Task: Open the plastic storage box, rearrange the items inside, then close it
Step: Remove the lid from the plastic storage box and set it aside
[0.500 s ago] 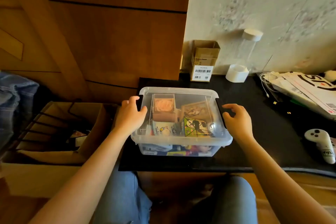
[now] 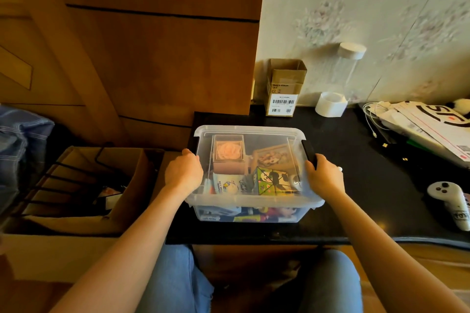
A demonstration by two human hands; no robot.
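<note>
The clear plastic storage box [image 2: 254, 175], lid on, sits on the black tabletop [image 2: 356, 185] between both hands. The left hand [image 2: 183, 175] curls over its left latch, and the right hand [image 2: 324, 176] grips the black right latch [image 2: 309, 151]. Beyond the right fingers [image 2: 321, 160] lie papers [image 2: 429, 127]; a white controller [image 2: 449, 202] rests just outside them.

Looks like someone's home, probably a bedroom: floral wallpaper [image 2: 356, 7], wooden wardrobe panels [image 2: 162, 58], cardboard boxes [image 2: 284, 86], a game controller [image 2: 447, 201] on the black bench [image 2: 356, 185].
</note>
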